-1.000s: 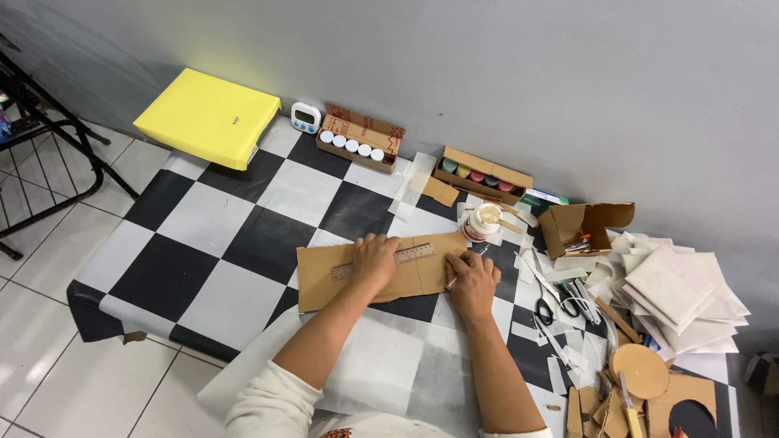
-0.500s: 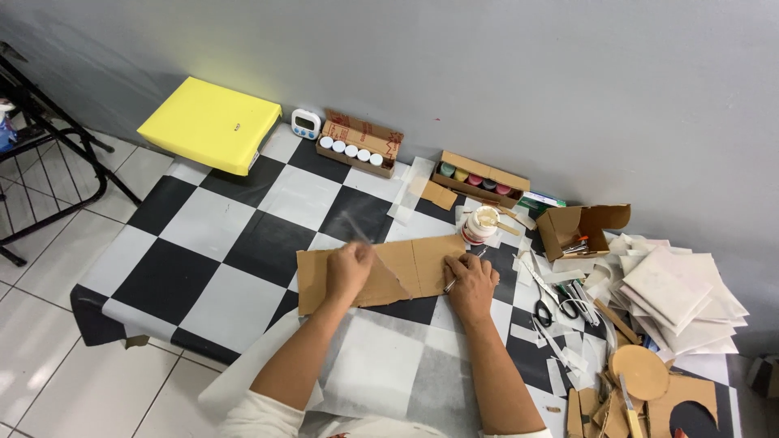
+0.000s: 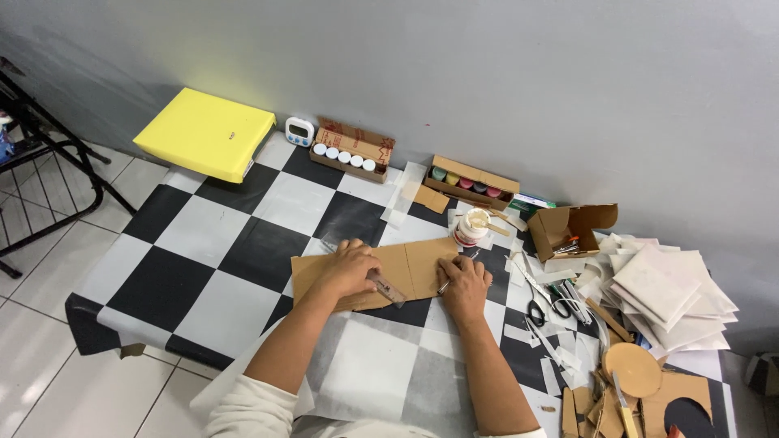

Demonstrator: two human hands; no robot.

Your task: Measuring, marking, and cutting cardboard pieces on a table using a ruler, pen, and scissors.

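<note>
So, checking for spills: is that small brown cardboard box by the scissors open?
Open: the small brown cardboard box has its flaps raised.

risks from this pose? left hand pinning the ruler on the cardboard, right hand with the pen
1. The left hand covers only part of the clear ruler; its free ends could pivot and skew the line on the cardboard.
2. The right hand with the pen works close to the open white jar; a nudge might tip it.
3. Scissors lie beside the right forearm.
</note>
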